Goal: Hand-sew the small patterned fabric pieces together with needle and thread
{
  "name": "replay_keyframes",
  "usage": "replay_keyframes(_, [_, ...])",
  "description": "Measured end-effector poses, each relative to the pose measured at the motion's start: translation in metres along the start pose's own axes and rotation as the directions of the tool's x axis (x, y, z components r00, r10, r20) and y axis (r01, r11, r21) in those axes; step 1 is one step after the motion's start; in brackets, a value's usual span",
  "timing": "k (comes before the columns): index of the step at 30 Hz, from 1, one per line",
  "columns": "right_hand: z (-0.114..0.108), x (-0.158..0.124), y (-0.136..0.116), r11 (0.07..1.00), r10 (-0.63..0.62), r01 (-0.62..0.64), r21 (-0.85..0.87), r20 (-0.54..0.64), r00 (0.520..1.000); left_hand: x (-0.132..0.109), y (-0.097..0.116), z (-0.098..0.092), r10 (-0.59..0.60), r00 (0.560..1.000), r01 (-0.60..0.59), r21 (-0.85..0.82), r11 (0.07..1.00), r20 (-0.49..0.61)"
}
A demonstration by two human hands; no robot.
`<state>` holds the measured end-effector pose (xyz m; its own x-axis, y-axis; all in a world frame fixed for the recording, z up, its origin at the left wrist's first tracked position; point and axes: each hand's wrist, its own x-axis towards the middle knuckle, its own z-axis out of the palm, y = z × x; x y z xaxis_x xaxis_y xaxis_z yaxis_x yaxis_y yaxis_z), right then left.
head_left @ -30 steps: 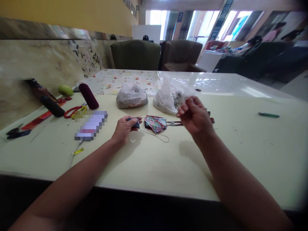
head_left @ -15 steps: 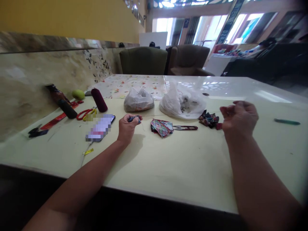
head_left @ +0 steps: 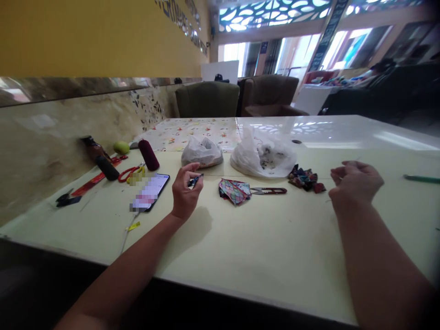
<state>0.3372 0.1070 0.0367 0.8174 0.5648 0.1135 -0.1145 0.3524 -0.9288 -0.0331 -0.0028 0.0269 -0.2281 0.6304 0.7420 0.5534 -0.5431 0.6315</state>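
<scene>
My left hand (head_left: 185, 190), raised over the table, pinches a small dark blue patterned piece of cloth (head_left: 195, 180) between thumb and fingers. Off to the right, my right hand (head_left: 355, 181) is closed, fingertips together. A fine sliver like a needle (head_left: 358, 159) shows at its top; its ends are hard to make out. Between the hands lie a stack of patterned cloth pieces (head_left: 235, 190) and thread snips (head_left: 270, 190), blades against the stack. A heap of dark gathered cloth pieces (head_left: 305, 178) sits just left of my right hand.
Two white plastic bags (head_left: 202, 152) stand behind the cloth, the right one holding white stuffing (head_left: 270, 156). At left are a phone (head_left: 151, 192) on a cable, red-and-yellow scissors (head_left: 132, 173), a maroon thread spool (head_left: 149, 155), a bottle (head_left: 94, 149) and a green fruit (head_left: 121, 147). A green pen-like stick (head_left: 422, 178) lies far right.
My right hand has moved a little right and lower in the picture. My left hand has turned more upright, its fingers lifting around the cloth. The view has tilted slightly up.
</scene>
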Motion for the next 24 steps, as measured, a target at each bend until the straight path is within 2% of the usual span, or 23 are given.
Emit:
replay_keyframes(2, [-0.001,0.001,0.001,1.0,-0.005,0.004,-0.016,-0.006,1.0,0.0,-0.003,-0.002,0.125,0.992,-0.121,0.094,0.988,-0.03])
replay_keyframes(5, [-0.002,0.0,0.0,1.0,-0.001,0.001,-0.014,-0.016,1.0,0.0,-0.004,-0.004,0.298,0.952,-0.272,0.251,0.929,-0.068])
replay_keyframes(8, [0.0,-0.007,-0.004,0.999,0.043,-0.043,0.002,0.033,0.999,-0.001,-0.001,-0.007,0.425,0.905,-0.396,0.328,0.858,-0.021])
replay_keyframes(11, [0.007,-0.023,-0.01,0.998,0.059,-0.062,0.003,0.217,0.974,-0.003,0.006,-0.007,0.515,0.856,-0.504,0.319,0.803,0.057])
replay_keyframes(13, [0.014,-0.041,-0.015,0.998,0.045,-0.055,0.014,0.382,0.923,-0.005,0.01,-0.006,0.553,0.828,-0.554,0.295,0.778,0.096])
replay_keyframes(14, [0.018,-0.053,-0.016,0.998,0.041,-0.059,0.024,0.474,0.879,-0.006,0.012,-0.006,0.568,0.815,-0.574,0.283,0.769,0.11])
replay_keyframes(16, [0.023,-0.08,-0.02,0.993,0.078,-0.117,0.016,0.654,0.752,-0.007,0.015,-0.006,0.597,0.791,-0.609,0.263,0.748,0.134])
replay_keyframes(17, [0.025,-0.095,-0.021,0.986,0.128,-0.166,-0.022,0.733,0.668,-0.008,0.016,-0.006,0.611,0.779,-0.624,0.259,0.737,0.139])
replay_keyframes(18, [0.026,-0.11,-0.022,0.977,0.18,-0.199,-0.081,0.816,0.55,-0.009,0.017,-0.006,0.625,0.768,-0.638,0.26,0.725,0.141])
replay_keyframes(19, [0.026,-0.125,-0.023,0.967,0.221,-0.212,-0.143,0.885,0.411,-0.009,0.017,-0.006,0.637,0.758,-0.648,0.264,0.714,0.14])
replay_keyframes(21, [0.024,-0.153,-0.024,0.944,0.29,-0.209,-0.256,0.944,0.155,-0.01,0.018,-0.006,0.649,0.748,-0.659,0.269,0.703,0.137])
replay_keyframes(22, [0.022,-0.165,-0.023,0.928,0.325,-0.211,-0.307,0.944,0.058,-0.011,0.018,-0.006,0.652,0.746,-0.661,0.269,0.7,0.137])
replay_keyframes(23, [0.02,-0.175,-0.023,0.913,0.345,-0.226,-0.34,0.938,-0.018,-0.011,0.019,-0.007,0.655,0.743,-0.665,0.269,0.697,0.14])
replay_keyframes(24, [0.018,-0.183,-0.022,0.899,0.357,-0.244,-0.363,0.931,-0.069,-0.011,0.019,-0.007,0.658,0.739,-0.67,0.268,0.692,0.147])
